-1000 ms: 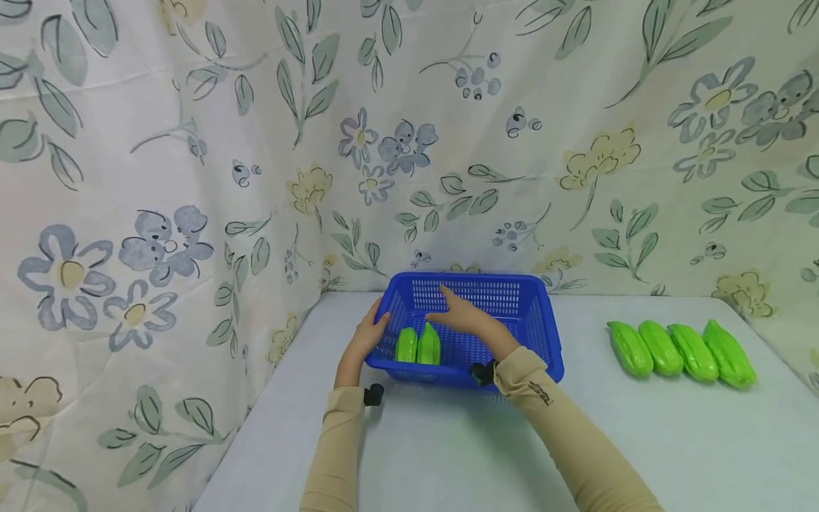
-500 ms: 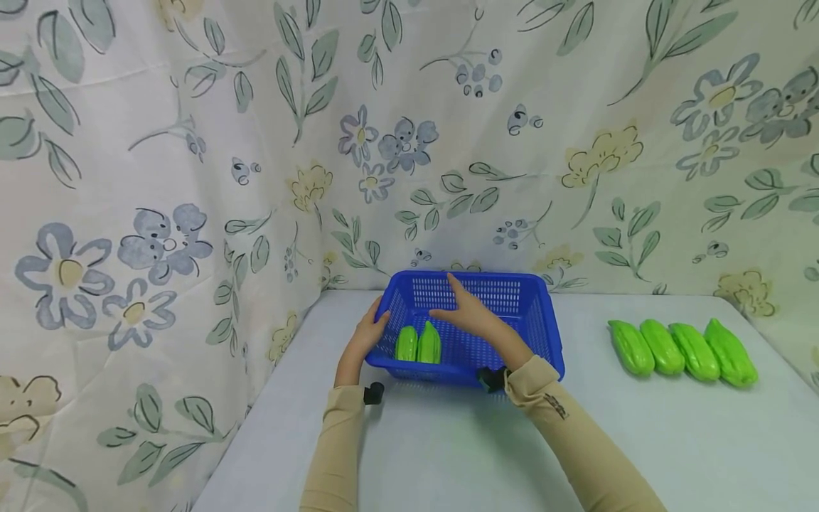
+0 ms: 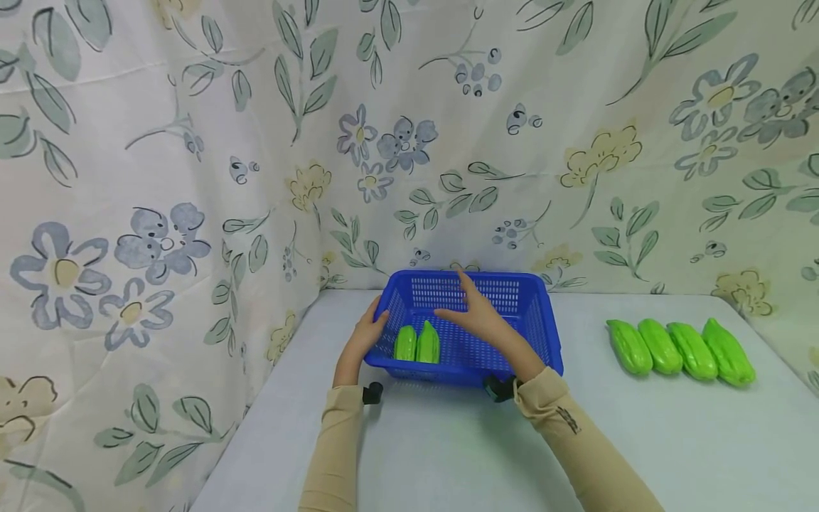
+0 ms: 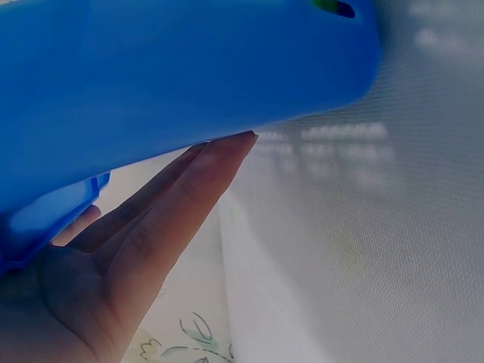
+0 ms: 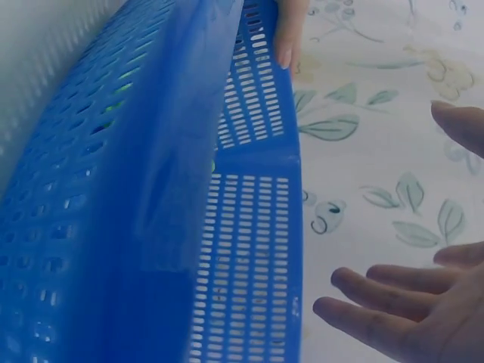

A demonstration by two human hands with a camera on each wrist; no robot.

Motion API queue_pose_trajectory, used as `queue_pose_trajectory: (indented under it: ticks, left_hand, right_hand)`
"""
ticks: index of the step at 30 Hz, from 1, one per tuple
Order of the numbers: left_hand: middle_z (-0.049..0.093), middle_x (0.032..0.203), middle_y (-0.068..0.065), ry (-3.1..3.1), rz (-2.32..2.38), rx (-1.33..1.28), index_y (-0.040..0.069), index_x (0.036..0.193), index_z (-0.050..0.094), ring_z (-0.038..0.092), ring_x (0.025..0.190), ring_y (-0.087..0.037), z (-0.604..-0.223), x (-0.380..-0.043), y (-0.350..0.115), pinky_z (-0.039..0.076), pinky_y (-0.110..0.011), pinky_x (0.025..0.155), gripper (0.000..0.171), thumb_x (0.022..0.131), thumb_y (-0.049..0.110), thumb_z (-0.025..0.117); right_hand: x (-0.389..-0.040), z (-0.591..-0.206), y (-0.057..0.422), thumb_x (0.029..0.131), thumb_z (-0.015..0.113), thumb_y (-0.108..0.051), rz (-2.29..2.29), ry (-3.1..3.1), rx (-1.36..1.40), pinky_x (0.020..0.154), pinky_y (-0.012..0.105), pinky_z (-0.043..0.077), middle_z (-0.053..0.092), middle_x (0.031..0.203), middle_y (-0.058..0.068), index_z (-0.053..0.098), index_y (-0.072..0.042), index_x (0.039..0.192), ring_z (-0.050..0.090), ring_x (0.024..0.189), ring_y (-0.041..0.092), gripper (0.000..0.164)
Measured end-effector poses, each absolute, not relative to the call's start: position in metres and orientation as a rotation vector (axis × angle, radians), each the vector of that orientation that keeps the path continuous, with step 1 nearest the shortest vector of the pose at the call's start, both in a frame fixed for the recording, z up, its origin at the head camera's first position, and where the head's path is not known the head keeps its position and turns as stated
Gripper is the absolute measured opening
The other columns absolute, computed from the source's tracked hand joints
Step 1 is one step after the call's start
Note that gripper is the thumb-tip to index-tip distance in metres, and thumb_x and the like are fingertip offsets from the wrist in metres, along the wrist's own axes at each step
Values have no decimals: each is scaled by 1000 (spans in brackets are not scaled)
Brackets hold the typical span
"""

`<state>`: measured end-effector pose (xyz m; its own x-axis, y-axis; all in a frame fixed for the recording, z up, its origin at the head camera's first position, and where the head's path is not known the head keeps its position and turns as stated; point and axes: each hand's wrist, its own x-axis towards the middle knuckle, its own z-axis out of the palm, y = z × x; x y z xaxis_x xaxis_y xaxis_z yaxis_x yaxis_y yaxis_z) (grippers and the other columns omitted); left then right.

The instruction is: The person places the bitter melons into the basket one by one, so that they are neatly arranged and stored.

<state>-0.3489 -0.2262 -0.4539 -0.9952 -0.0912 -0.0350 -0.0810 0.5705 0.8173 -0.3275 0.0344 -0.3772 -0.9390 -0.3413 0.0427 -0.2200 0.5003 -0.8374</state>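
A blue perforated plastic basket (image 3: 473,373) stands on the table. My left hand (image 3: 366,334) holds its left rim, thumb over the edge and fingers along the outer wall. In the left wrist view, that hand's long fingers (image 4: 162,234) lie nearly straight against the basket. Inside, at the left, two bright green, ridged, elongated vegetables (image 3: 428,344) lie side by side. Over the basket's middle my right hand (image 3: 483,318) hovers, thumb and fingers spread, holding nothing. The right wrist view shows its separated fingers (image 5: 386,302) beyond the basket wall.
To the right, several more green ridged vegetables (image 3: 665,347) lie in a row on the white table (image 3: 448,455). A floral curtain (image 3: 473,142) hangs behind and along the left side. The basket's far rim is close to the curtain.
My right hand has shifted rightward, away from the two green vegetables, its fingers still spread. The left hand and basket have stayed in place.
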Motion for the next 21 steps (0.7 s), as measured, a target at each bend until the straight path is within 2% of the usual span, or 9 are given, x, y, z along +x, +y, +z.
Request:
queue_pose_trajectory:
  ticks: [7,15,21]
  left_hand:
    - [28,159,-20,-2795,-1401,156,17,157,20,28,144,-48,-450,-346,-225,28,-67,112,59,105,35,40]
    - [28,159,-21,-2800,-1396,160,17,157,19,28,144,-48,-448,-344,-224,27,-67,112,59,105,35,39]
    - [29,159,-21,-2803,-1378,163,17,157,20,28,144,-49,-448,-344,-223,27,-67,112,59,105,34,40]
  right_hand:
    - [-324,-380,42,87,72,-39,-1526,2630,-475,110,61,37,20,162,18,2,-22,159,31,144,43,102]
    - [-319,-380,54,85,76,-37,-1682,2606,-479,109,60,37,21,163,15,4,-29,158,30,146,41,103]
    - [-316,-378,66,84,76,-40,-1669,2655,-469,111,62,34,22,163,13,7,-28,158,29,147,39,101]
